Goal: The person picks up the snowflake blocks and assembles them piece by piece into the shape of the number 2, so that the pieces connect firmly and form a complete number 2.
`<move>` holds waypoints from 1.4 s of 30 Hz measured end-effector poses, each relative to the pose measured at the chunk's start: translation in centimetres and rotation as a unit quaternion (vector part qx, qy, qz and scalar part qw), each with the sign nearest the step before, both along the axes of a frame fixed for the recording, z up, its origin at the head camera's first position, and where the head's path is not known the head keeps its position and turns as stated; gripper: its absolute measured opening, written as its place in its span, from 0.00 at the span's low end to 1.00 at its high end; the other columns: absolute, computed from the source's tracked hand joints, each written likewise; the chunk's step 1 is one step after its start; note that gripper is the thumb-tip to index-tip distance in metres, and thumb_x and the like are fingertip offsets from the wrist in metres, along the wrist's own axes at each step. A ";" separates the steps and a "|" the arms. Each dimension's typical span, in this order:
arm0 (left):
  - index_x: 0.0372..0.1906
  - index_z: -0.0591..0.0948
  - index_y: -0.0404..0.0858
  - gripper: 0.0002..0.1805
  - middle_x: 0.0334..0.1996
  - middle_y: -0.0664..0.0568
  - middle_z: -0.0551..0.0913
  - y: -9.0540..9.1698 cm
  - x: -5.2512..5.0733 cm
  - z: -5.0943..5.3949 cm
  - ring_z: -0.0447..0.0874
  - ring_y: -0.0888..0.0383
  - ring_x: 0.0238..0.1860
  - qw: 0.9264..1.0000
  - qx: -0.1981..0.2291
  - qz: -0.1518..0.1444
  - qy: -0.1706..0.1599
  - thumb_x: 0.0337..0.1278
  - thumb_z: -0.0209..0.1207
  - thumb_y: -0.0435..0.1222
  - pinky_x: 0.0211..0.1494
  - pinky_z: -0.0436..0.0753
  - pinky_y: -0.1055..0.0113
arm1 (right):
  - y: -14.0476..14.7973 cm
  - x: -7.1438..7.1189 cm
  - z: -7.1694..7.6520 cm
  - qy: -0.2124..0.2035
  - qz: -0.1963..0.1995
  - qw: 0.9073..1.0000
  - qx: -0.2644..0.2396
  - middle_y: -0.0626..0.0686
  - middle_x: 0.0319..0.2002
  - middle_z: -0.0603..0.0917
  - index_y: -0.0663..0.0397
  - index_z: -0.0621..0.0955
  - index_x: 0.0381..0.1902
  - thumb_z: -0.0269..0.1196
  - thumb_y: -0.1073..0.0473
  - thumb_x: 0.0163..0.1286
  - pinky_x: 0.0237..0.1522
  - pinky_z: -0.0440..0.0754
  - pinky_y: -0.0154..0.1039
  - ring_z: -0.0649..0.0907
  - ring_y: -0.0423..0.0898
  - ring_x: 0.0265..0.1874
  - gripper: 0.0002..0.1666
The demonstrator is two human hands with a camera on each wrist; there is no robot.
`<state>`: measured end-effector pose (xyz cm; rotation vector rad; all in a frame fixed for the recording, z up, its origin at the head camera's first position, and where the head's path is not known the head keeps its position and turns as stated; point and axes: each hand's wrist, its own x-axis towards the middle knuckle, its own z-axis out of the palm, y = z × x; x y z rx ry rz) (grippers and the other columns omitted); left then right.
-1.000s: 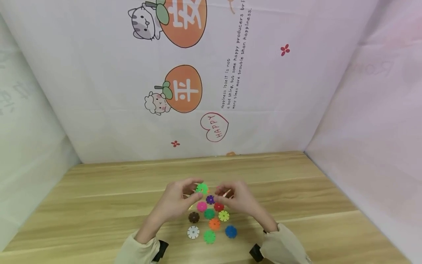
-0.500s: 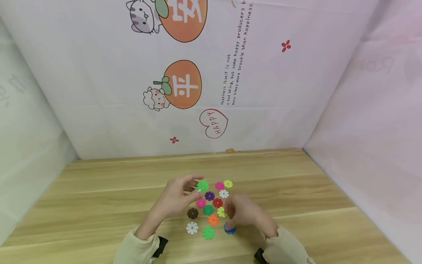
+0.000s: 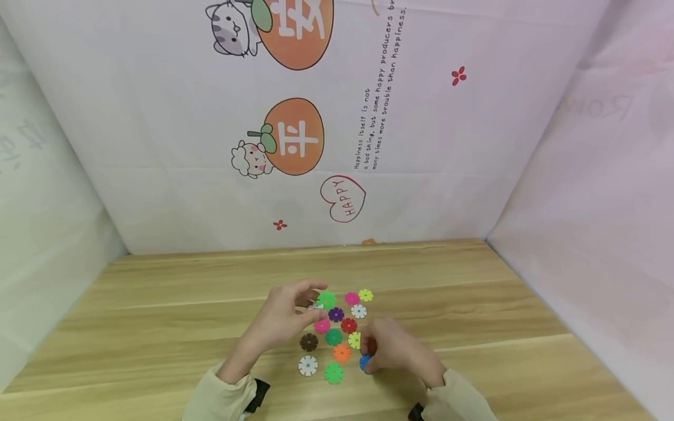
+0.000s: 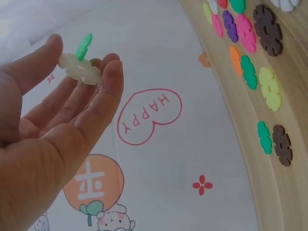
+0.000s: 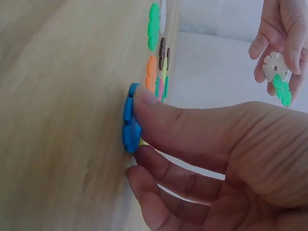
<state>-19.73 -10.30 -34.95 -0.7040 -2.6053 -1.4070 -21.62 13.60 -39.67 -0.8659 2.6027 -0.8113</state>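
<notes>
Blue disc [image 5: 128, 125], partly hidden, is pinched by the right hand [image 3: 392, 346]; left hand [image 3: 284, 313] pinches a white disc [image 4: 78, 70].

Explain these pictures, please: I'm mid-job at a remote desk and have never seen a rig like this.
There is no robot here, just a person's two bare hands. The wide picture comes from a head camera looking forward and down; the other two come from wrist cameras, each watching its own hand's work. On the wooden table lie flat notched discs in many colours, such as a purple disc. The left hand holds a white disc with a green disc slotted into it. The right hand has its thumb on a blue disc, fingers curled at its edge.
</notes>
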 end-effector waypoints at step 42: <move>0.47 0.82 0.34 0.12 0.41 0.49 0.85 -0.4 -0.4 -0.4 0.82 0.57 0.40 1.000 0.004 -0.025 -0.016 0.59 0.61 0.31 0.39 0.81 0.72 | -3.1 -0.6 4.1 0.155 -0.063 0.966 -0.196 0.47 0.25 0.83 0.56 0.80 0.28 0.70 0.70 0.56 0.24 0.79 0.30 0.79 0.37 0.22 0.09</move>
